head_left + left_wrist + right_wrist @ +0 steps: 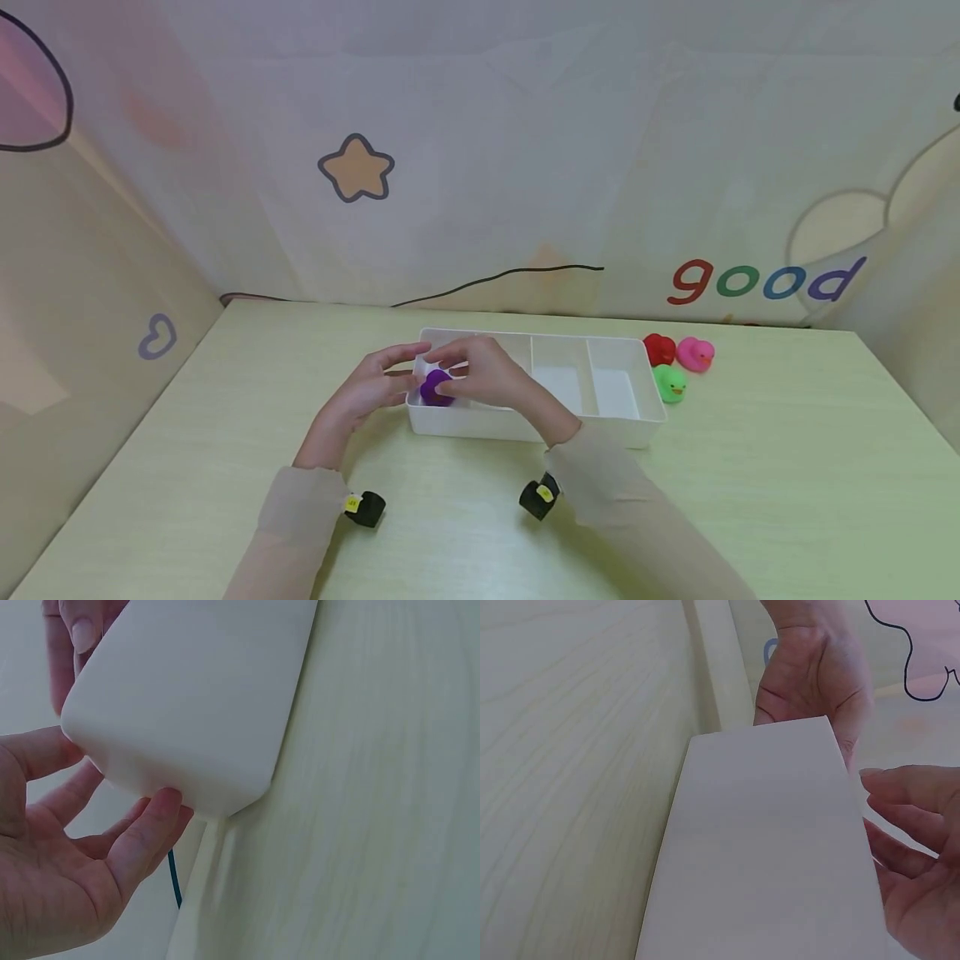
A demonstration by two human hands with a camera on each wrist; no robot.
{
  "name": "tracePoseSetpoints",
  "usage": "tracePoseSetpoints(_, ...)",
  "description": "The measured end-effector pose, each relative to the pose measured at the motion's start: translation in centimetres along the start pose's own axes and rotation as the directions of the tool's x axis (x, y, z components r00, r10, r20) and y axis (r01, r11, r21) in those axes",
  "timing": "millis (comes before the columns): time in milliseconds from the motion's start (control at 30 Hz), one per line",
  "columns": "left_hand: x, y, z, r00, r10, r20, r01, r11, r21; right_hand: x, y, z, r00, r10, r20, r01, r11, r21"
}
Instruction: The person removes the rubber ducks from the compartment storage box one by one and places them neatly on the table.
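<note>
In the head view, a long white divided box (525, 425) stands on the table. At its left end my left hand (369, 385) holds the box by the end wall. The left wrist view shows the fingers (146, 836) of that hand against the outside of the box near a corner. My right hand (486, 371) reaches over the rim into the leftmost compartment. There, its thumb and fingers are around a purple rubber duck (435, 392), whose shape is partly covered. Both wrist views show mainly the box's outside wall (761, 847), which hides the duck.
Right of the box sit a red duck (658, 350), a pink duck (694, 355) and a green duck (670, 384); the green one is close to its end. A printed cloth wall (487, 183) rises behind the table (750, 500).
</note>
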State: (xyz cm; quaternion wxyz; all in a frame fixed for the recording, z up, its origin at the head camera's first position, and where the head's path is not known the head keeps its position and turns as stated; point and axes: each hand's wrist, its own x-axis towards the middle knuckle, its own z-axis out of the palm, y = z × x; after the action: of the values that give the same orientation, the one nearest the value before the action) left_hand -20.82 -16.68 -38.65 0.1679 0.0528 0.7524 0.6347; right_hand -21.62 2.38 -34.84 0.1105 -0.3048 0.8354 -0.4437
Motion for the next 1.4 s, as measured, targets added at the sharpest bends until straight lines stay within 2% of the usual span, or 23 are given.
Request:
tracePoseSetpoints(133, 0.0, -0.2, -0.2, 0.999, 0.016, 0.027, -0.016, 1.000, -0.012, 0.5, -0.4, 0.5, 0.999, -0.018, 0.028, 0.021, 0.991, -0.130)
tracePoseSetpoints(267, -0.1, -0.2, -0.3, 0.999, 0.025, 0.042, -0.025, 1.000, -0.014, 1.0, -0.3, 0.8, 0.996, -0.059, 0.062, 0.074, 0.960, -0.269)
tracePoseSetpoints(400, 0.0, -0.2, -0.4, 0.999, 0.023, 0.039, -0.022, 0.999, -0.024, 1.7, -0.2, 1.2, 0.990, -0.089, 0.114, 0.124, 0.926, -0.358)
tracePoseSetpoints(733, 0.1, -0.3, -0.4, 0.999, 0.029, 0.040, -0.027, 0.999, -0.038, 2.8, -0.5, 2.0, 0.991, -0.009, 0.137, 0.086, 0.818, -0.569)
tracePoseSetpoints(800, 0.0, -0.2, -0.3, 0.999, 0.023, 0.034, -0.021, 0.999, -0.043, 2.9, -0.5, 2.1, 0.990, -0.007, 0.139, 0.087, 0.810, -0.580)
tracePoseSetpoints(1067, 0.0, -0.1, -0.2, 0.999, 0.020, 0.032, -0.019, 0.998, -0.054, 2.9, -0.4, 1.8, 0.991, 0.003, 0.136, 0.075, 0.822, -0.565)
tracePoseSetpoints(1267, 0.0, 0.0, -0.2, 1.000, 0.009, 0.023, -0.008, 1.000, -0.022, 2.2, -0.5, 0.1, 0.997, -0.032, 0.065, 0.060, 0.868, -0.492)
tracePoseSetpoints(1400, -0.1, 0.0, -0.2, 1.000, 0.004, 0.020, -0.004, 1.000, -0.013, 1.7, -0.6, -0.9, 0.998, -0.058, 0.034, 0.067, 0.883, -0.465)
